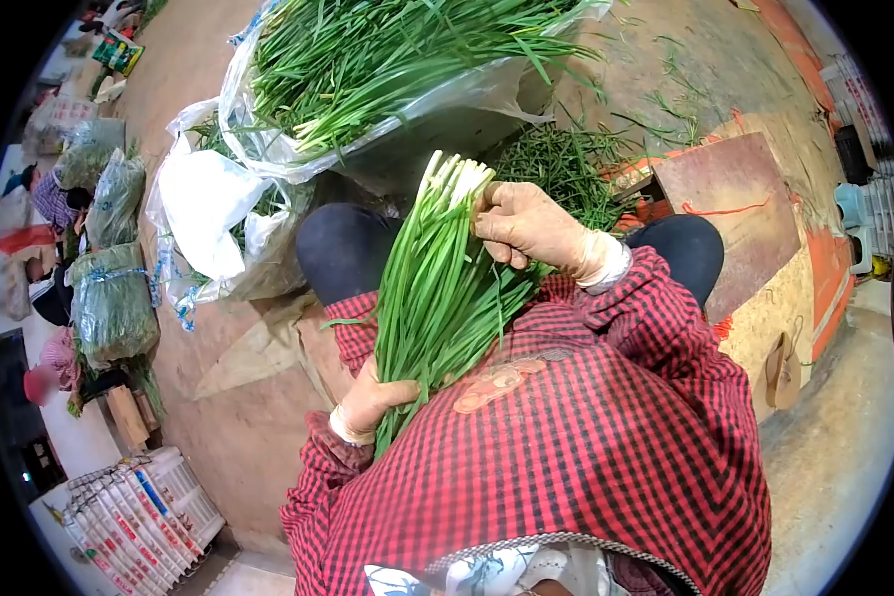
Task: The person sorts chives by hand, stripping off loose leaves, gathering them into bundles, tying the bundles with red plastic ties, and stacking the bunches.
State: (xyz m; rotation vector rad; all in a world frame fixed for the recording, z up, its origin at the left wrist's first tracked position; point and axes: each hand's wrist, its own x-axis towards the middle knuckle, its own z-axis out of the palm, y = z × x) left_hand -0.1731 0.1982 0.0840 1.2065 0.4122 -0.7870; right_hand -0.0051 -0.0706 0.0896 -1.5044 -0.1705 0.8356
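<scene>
A thick bunch of garlic chives (432, 268) lies slantwise across my lap, pale stem ends pointing up and away from me. My left hand (372, 399), in a thin glove, is wrapped round the leafy lower end. At the upper right edge of the bunch, just below the white ends, my gloved right hand (531, 228) has its fingers curled in and pressed against the stems. Its fingertips are partly hidden. Beyond my knees, a large heap of chives (407, 60) fills an open clear plastic bag (447, 99).
Loose green trimmings (566, 164) lie on the floor past my right knee. A reddish board (730, 214) is at the right, with a sandal (783, 372) below it. Packed bags of greens (112, 303) and stacked white crates (144, 521) stand left, near other people (58, 363).
</scene>
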